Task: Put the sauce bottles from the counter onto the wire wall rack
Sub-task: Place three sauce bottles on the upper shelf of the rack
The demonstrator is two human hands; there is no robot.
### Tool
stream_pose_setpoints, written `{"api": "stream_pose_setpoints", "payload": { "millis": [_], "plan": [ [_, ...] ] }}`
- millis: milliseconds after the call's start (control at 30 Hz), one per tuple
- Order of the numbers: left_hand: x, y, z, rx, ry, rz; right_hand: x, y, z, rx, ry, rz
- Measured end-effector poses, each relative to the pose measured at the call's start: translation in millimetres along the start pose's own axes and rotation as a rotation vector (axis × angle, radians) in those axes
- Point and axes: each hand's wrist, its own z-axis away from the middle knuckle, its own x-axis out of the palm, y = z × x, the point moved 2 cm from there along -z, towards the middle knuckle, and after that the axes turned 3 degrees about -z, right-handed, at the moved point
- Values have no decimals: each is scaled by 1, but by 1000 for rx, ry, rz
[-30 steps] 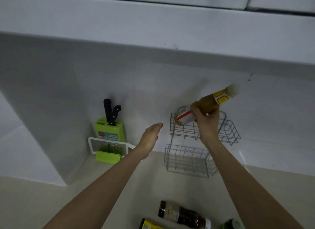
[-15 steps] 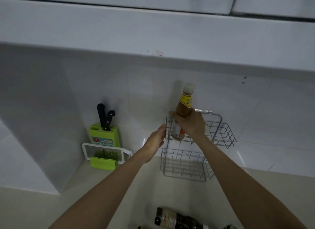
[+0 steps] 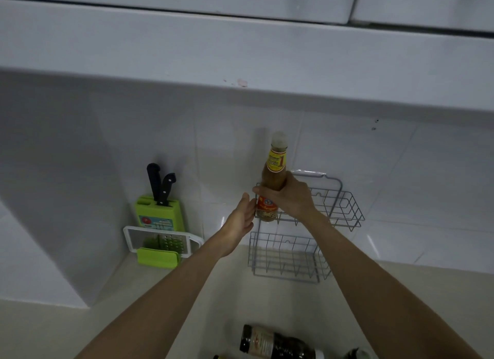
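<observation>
the right hand (image 3: 292, 198) is clamped around an upright sauce bottle (image 3: 272, 182) in the wire rack's (image 3: 344, 211) top basket, the open left hand (image 3: 240, 219) steadies the rack's edge, and a dark bottle (image 3: 275, 344) remains on the desk (image 3: 187, 318).

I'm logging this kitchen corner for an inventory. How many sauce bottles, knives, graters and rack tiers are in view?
Sauce bottles: 4 (one in the rack, a dark bottle, two slivers at the frame's bottom edge)
Knives: 2
Graters: 1
Rack tiers: 2
Total: 9
</observation>
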Motion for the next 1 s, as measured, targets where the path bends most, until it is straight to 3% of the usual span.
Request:
{"api": "stream_pose_setpoints", "payload": {
  "millis": [267,467,633,700,867,933,1000],
  "plan": [
    [3,3,2,-8,-43,-24,5,0,6,-16,30,-50],
    [0,1,11,4,-31,-95,-3,4,23,-13,-95,-103],
    [-18,-36,36,98,168,-178,-7,24,84,-373,327,-76],
    [-28,-64,50,71,199,-225,7,45,114,-401,139,-5],
    [-48,-122,75,-61,150,-392,61,141,165,-128,-843,565],
    [-54,-132,78,-99,157,-402,74,167,180,-125,-999,775],
    [-60,-136,77,-125,171,-398,84,179,183,-180,-1025,895]
  ]
}}
